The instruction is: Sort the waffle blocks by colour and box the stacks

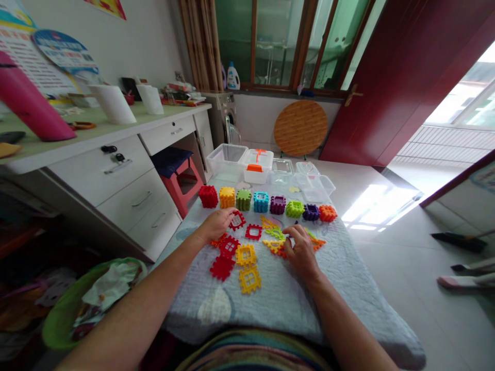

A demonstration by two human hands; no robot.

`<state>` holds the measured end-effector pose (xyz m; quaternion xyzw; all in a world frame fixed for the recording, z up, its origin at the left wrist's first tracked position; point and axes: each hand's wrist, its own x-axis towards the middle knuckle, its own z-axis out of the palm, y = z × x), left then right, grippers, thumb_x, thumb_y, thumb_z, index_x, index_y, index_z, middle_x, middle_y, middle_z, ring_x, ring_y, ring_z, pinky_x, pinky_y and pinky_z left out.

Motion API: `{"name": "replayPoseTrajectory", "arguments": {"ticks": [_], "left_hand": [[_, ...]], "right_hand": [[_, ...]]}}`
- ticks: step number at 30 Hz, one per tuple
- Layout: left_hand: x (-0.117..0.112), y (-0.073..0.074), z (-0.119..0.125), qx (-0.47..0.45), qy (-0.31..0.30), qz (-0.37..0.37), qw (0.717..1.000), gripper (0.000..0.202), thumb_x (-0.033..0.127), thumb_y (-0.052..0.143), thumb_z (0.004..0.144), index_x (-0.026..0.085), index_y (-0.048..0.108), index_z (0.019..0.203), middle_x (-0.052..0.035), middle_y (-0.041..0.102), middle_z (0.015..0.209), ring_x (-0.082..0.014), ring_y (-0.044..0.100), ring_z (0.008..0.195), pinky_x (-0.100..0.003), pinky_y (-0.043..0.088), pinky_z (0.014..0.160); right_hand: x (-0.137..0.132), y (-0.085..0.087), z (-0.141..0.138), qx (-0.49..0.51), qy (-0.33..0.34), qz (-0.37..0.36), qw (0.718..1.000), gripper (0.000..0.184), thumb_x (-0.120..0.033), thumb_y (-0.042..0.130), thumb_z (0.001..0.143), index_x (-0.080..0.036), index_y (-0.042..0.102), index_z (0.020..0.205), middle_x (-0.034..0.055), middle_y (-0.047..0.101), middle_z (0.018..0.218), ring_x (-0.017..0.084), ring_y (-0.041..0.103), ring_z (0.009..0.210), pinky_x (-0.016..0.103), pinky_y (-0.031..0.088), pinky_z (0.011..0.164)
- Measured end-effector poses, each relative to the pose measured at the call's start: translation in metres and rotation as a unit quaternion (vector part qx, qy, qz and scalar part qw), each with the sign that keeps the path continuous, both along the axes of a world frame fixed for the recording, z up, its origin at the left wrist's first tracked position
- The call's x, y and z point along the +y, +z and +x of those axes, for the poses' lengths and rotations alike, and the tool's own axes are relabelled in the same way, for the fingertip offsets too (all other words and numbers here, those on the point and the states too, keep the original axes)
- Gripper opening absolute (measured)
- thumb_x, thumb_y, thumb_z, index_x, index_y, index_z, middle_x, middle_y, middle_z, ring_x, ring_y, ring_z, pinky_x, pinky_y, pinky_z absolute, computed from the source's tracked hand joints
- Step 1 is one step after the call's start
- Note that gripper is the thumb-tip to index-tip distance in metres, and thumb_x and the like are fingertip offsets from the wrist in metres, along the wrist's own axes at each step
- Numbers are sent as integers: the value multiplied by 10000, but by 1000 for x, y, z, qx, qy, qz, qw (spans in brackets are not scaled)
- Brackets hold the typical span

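My left hand [218, 225] pinches the edge of a red toothed square building tile [237, 220] with a window pattern. Below it on the cloth lie a red window tile [229, 247], a solid red tile [222, 268] and two yellow tiles [246, 255]. A red square frame [253, 232] rests between the hands. My right hand [302, 251] is over a group of yellow, green and orange triangular tiles [275, 245]; its fingers are bent, with thumb and forefinger apart, and nothing visible is held. An orange triangle [318, 244] shows beyond its fingers.
Behind the loose tiles stands a row of tile stacks sorted by colour, from red [209, 197] to orange [328, 213]. Clear plastic boxes [228, 161] and a lidded box with orange clasps [257, 167] stand at the table's far end. A desk [124, 172] is on the left.
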<state>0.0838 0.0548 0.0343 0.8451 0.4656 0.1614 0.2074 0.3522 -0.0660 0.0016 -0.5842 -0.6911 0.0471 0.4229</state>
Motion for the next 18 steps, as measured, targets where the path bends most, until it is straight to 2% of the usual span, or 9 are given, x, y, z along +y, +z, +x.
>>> {"name": "replayPoseTrajectory", "arguments": {"ticks": [2, 5, 9, 11, 15, 18], "left_hand": [[2, 0, 2, 40, -11, -8, 999, 352, 239, 364, 934, 157, 621, 1159, -80, 698, 1115, -200, 642, 1031, -286, 473, 911], [2, -1, 5, 113, -4, 5, 994, 335, 226, 385, 930, 129, 629, 1138, -126, 665, 1107, -224, 631, 1021, -316, 472, 911], [-5, 1, 9, 142, 17, 92, 986, 350, 309, 460, 926, 117, 610, 1176, -162, 608, 1142, -275, 585, 1053, -392, 442, 951], [-11, 4, 14, 141, -19, 121, 982, 379, 366, 540, 892, 137, 609, 1186, -144, 610, 1159, -274, 567, 1066, -394, 424, 977], [-23, 8, 32, 143, -126, 94, 977, 463, 396, 675, 781, 153, 621, 1171, -118, 641, 1154, -274, 553, 1084, -375, 427, 976], [-25, 9, 47, 162, -152, 81, 972, 449, 361, 694, 742, 162, 641, 1141, -106, 665, 1120, -271, 571, 1052, -364, 446, 944]], "right_hand": [[0, 0, 0, 1, 1, 2, 1000, 249, -59, 468, 762, -208, 618, 893, 54, 595, 911, 215, 543, 895, 352, 444, 825], [0, -1, 1, 1, 2, 2, 1000, 249, -59, 467, 760, -208, 618, 891, 53, 594, 913, 213, 547, 894, 351, 444, 831], [1, -1, 1, 0, 3, 4, 1000, 242, -63, 469, 764, -205, 618, 892, 52, 597, 912, 212, 547, 894, 352, 442, 838], [1, -1, 1, -2, 3, 1, 1000, 241, -66, 472, 765, -205, 619, 895, 54, 597, 916, 213, 544, 895, 350, 442, 831], [1, -2, 1, -5, -1, -8, 1000, 240, -66, 471, 766, -201, 621, 894, 58, 592, 918, 217, 540, 901, 353, 443, 823], [1, -2, 2, -2, -3, -8, 1000, 232, -71, 468, 776, -203, 617, 894, 58, 588, 916, 216, 540, 902, 356, 443, 827]]}}
